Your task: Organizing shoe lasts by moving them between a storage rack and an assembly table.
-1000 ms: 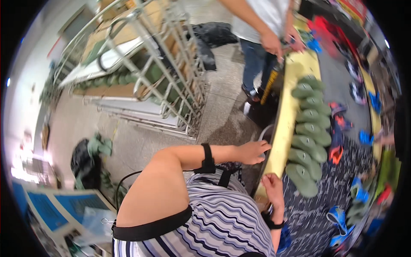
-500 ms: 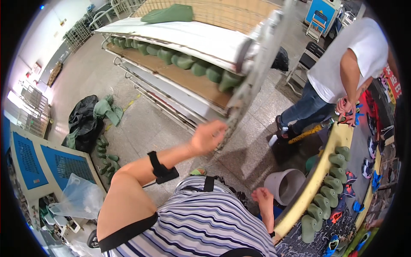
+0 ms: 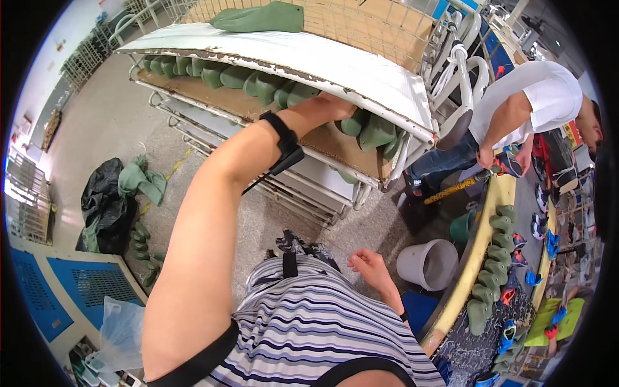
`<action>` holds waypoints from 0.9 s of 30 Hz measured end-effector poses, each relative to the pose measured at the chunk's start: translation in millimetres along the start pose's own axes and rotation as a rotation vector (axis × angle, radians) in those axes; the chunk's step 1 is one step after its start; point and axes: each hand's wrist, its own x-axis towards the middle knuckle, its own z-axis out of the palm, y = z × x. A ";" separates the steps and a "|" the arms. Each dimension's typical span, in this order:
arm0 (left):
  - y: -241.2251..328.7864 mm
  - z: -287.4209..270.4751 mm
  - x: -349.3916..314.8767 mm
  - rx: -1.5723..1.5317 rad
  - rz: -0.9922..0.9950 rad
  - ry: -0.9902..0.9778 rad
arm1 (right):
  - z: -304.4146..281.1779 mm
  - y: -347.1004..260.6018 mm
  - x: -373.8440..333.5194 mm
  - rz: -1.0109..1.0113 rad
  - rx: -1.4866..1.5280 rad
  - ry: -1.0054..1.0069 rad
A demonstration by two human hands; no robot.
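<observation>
Fingers of the left hand (image 3: pixel 335 106) are buried among the green lasts (image 3: pixel 371 129) on the rack shelf (image 3: pixel 322 138), grip unreadable. The lasts stand across the shelf. The right hand (image 3: pixel 367 264) hangs loosely open, far below.

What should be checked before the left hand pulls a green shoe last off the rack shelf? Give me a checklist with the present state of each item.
1. Left hand reaches the green lasts on the rack shelf: ok.
2. Grip on a last: cannot tell, the fingers are hidden under the upper shelf.
3. Right hand free: ok, open and empty at the waist.
4. Co-worker apart from the rack: ok, bent over the yellow bench.
5. White bucket on the floor near the right hand: ok, upright.
</observation>
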 end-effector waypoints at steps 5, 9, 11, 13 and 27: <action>51.4 -47.5 -50.0 0.367 -0.103 -0.104 | 15.5 -15.8 17.4 -0.036 0.026 -0.051; 121.8 -77.6 -101.5 0.232 0.099 -0.145 | 24.9 -73.6 36.6 -0.359 0.710 -0.233; 139.6 -79.4 -122.7 0.258 0.220 -0.175 | 37.3 -119.5 45.4 -0.354 0.971 -0.210; 149.6 -85.6 -134.2 0.290 0.392 -0.158 | 45.2 -143.2 56.5 -0.296 0.968 -0.143; 82.1 -122.1 -243.3 -1.209 -0.695 0.056 | 162.6 -212.2 78.2 -0.388 -0.252 -0.025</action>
